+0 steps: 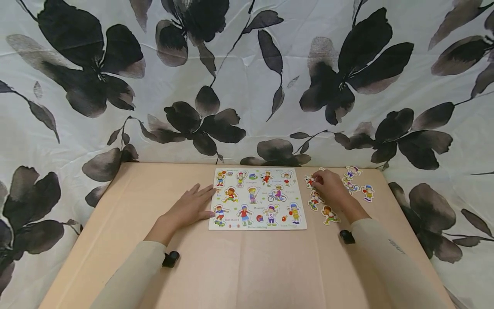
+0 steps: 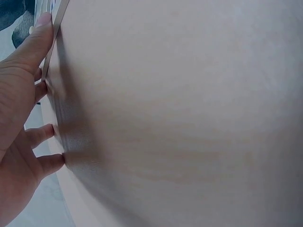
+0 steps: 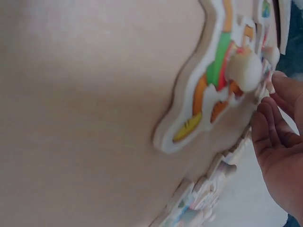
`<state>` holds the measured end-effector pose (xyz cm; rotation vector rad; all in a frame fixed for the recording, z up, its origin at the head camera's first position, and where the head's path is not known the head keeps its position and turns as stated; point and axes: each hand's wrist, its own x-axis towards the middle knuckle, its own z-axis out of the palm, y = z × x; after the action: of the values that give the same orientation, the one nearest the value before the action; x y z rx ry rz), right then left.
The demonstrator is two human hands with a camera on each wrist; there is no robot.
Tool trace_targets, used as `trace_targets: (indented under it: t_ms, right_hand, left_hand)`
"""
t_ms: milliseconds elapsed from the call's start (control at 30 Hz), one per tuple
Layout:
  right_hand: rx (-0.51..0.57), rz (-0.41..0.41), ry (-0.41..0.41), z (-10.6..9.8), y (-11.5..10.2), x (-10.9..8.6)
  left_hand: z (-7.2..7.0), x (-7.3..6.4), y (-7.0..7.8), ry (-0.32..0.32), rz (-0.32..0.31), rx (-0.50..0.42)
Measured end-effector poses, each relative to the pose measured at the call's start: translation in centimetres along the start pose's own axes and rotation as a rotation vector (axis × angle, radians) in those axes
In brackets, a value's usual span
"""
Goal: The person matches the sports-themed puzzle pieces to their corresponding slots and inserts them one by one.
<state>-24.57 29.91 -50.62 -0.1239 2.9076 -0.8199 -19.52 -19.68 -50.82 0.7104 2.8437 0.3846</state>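
Note:
A white puzzle board point(image 1: 239, 206) printed with sports figures and small words lies flat on the table. My left hand point(image 1: 191, 204) rests at its left side, fingers spread, the thumb on the lower left edge. In the left wrist view, that hand's fingertips point(image 2: 56, 163) touch the table beside the board. To the right of the board, my right hand point(image 1: 332, 189) is over a group of figure-shaped puzzle pieces, thumb and fingers pinching at one partly hidden piece point(image 1: 310, 182). Close to this hand lies a running-figure piece point(image 3: 215, 71) with a pale round knob.
More loose pieces lie near the right hand, among them a figure in blue point(image 1: 368, 193), one at the back point(image 1: 353, 172) and a bicycle piece point(image 1: 350, 185). The tan table point(image 1: 247, 266) ends at a white cloth point(image 1: 270, 124) with dark flowers.

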Motion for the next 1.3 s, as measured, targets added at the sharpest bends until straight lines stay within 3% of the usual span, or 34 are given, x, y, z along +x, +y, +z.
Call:
trace_targets:
  t_ms: [467,833,1133,1300]
  right_hand:
    - [-0.019,0.031,0.023,0.7,-0.6,0.9]
    - [-0.007,0.030,0.080,0.2,-1.3,0.4]
    - [0.053,0.016,0.082,0.1,-3.4,0.5]
    - [0.003,-0.054,0.086,0.4,-5.0,1.0]
  left_hand:
    - [-0.1,-0.1,0.1,0.001,-0.008,0.016]
    - [0.0,-0.3,0.1,0.005,-0.003,-0.001]
    - [-0.2,-0.4,0.2,0.009,0.002,0.013]
    - [-0.2,-0.3,0.1,-0.003,0.006,0.017]
